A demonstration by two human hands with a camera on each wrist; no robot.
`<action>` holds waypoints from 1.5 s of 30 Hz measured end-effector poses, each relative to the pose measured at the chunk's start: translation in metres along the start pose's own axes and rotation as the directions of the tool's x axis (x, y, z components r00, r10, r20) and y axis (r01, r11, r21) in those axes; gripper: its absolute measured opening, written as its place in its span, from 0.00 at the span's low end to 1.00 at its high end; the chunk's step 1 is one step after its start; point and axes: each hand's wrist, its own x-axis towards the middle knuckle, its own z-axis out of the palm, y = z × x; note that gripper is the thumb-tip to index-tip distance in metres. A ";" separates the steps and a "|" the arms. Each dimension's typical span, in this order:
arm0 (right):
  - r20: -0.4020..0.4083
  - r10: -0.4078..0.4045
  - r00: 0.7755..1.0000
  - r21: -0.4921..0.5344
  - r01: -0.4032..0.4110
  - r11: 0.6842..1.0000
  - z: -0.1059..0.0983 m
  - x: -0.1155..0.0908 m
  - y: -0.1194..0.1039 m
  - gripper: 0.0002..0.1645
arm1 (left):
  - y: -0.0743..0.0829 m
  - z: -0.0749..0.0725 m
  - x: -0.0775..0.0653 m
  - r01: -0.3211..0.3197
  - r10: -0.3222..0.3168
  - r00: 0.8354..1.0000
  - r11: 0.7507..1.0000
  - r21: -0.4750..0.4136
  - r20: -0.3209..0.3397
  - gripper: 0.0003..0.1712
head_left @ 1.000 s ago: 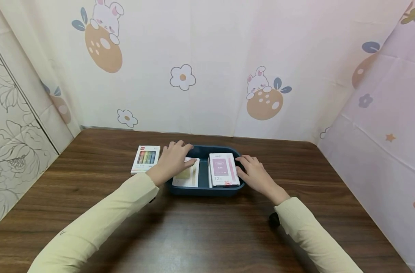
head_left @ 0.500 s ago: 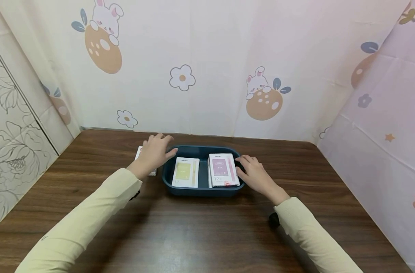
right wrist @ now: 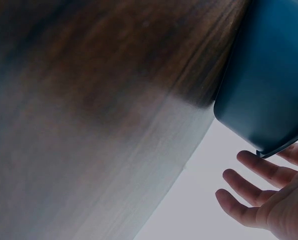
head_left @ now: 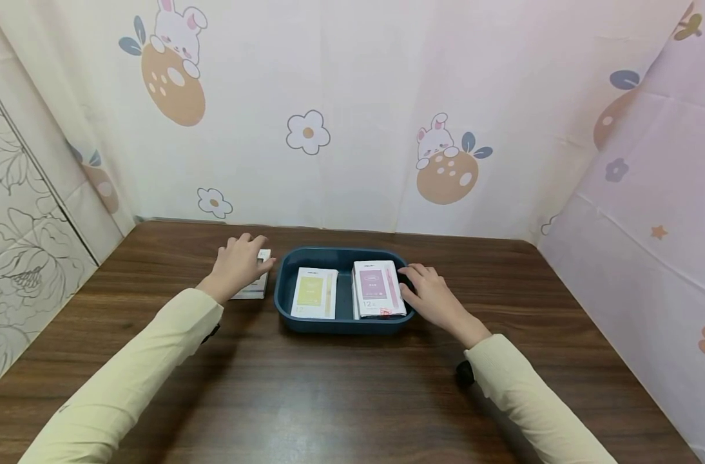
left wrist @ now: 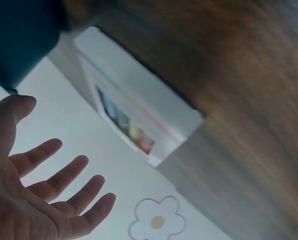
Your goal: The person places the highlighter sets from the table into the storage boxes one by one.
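Note:
My left hand (head_left: 233, 267), fingers spread and relaxed, hovers over a white crayon-style box (head_left: 252, 290) left of the bin and hides most of it. In the left wrist view, bright colours show through the window of that box (left wrist: 139, 100), and the hand (left wrist: 44, 190) holds nothing. At the right end of a dark blue plastic bin (head_left: 341, 327), my right hand (head_left: 436, 299) rests loosely with fingertips at the rim. Inside the bin lie a white box with a yellow-green panel (head_left: 314, 293) and a white box with a purple panel (head_left: 378, 290), marked 12.
The bin stands on a dark wood-grain table (head_left: 329, 393) near its back edge. Behind the table hangs a pale curtain (head_left: 364, 84) with rabbit and flower prints. A patterned panel (head_left: 28, 245) borders the left side.
My left hand has moved left from above the yellow-green box, out of the bin, to over the white box beside it. The right hand has stayed at the bin's rim.

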 end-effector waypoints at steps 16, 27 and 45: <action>0.013 0.006 1.000 0.004 -0.006 1.000 -0.002 0.000 0.000 0.26 | -0.012 0.025 -0.001 0.035 -0.036 0.995 0.999 0.007 0.095 0.34; 0.000 -0.005 1.000 -0.001 0.005 1.000 0.000 0.000 0.000 0.26 | -0.015 0.030 0.000 0.046 -0.044 0.994 0.999 -0.020 0.099 0.33; 0.027 0.018 0.999 0.012 -0.019 1.000 0.000 0.000 0.001 0.27 | -0.015 0.029 -0.001 0.041 -0.035 0.992 0.998 -0.048 0.122 0.31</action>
